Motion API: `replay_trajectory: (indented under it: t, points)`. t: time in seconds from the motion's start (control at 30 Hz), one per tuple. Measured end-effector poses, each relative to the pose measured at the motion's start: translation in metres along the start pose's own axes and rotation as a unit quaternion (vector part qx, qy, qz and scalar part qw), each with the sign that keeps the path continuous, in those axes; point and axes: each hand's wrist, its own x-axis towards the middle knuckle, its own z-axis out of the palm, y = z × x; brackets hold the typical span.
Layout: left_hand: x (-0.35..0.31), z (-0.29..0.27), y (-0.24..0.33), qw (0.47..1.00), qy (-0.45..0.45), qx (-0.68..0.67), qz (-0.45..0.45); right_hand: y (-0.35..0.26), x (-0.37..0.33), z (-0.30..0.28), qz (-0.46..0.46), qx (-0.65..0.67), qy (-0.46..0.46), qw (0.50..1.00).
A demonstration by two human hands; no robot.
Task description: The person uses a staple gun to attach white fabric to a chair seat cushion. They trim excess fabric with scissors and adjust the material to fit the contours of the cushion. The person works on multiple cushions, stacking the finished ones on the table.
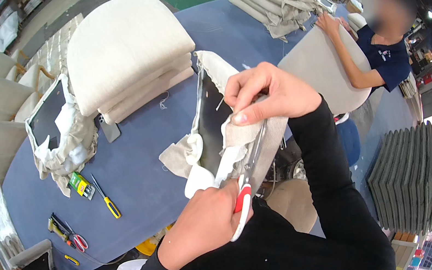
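Head view: my left hand [212,224] is wrapped tight around the red-and-white handles of the scissors [246,191], blades angled up into the beige fabric [252,135]. My right hand [268,94] sits above it, fingers closed in a pinch on the fabric's upper edge, pulling it taut. Fabric drapes over the dark seat panel [208,128], which stands tilted on the near edge of the blue table [138,173]; white padding [200,178] shows at the panel's lower end.

Across the table's far side, a stack of cushions [127,53]. Toward its left end, another half-covered panel [55,127], then a yellow-handled screwdriver [107,200] and a second pair of scissors [76,240] near the edge. At the table's right end, another person's hand [327,24] rests on a beige seat piece [322,65]. Grey pads [407,177] are stacked on the floor well right of the table.
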Motion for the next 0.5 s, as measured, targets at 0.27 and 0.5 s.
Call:
replay_trajectory:
  t: [0.27, 0.5]
  points:
    - [0.005, 0.008, -0.005, 0.999, 0.03, 0.015, 0.011, -0.002, -0.001, 0.002, 0.011, -0.007, -0.011, 1.0]
    - [-0.005, 0.007, -0.014, 0.998, 0.004, -0.059, 0.002, -0.004, -0.007, 0.008, 0.004, 0.004, -0.029, 1.0]
